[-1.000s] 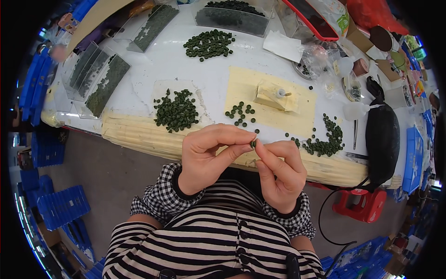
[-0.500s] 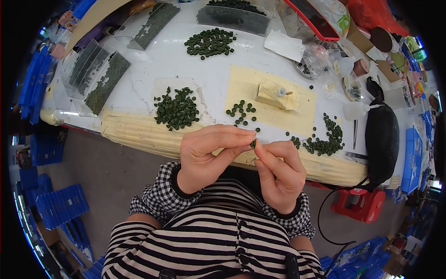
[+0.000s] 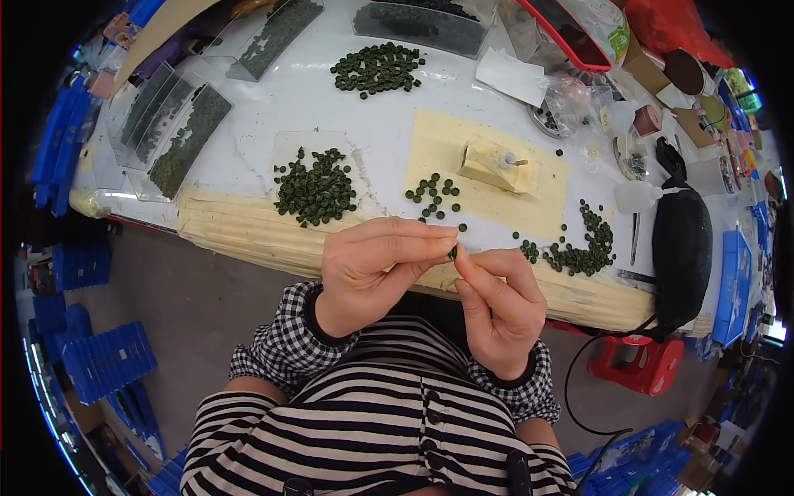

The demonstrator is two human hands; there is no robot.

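Note:
My left hand (image 3: 376,269) and my right hand (image 3: 499,302) meet in front of my chest, just below the table's padded front edge. Together their fingertips pinch one small dark green ring (image 3: 452,252); most of it is hidden by the fingers. On the white table (image 3: 356,124) just beyond lie a pile of the same green rings (image 3: 316,188), a few loose rings (image 3: 434,195) on a cream mat (image 3: 484,178), and a curved heap (image 3: 579,248) to the right. A small cream block with a peg (image 3: 496,161) stands on the mat.
Another heap of rings (image 3: 378,68) lies farther back. Clear trays of green parts (image 3: 169,124) sit at the left and rear. A black bag (image 3: 682,248) rests at the table's right end, with a red stool (image 3: 633,364) below. Blue crates (image 3: 103,360) stand on the floor at left.
Both hands stay together at the same spot; the fingers shifted only slightly around the small ring.

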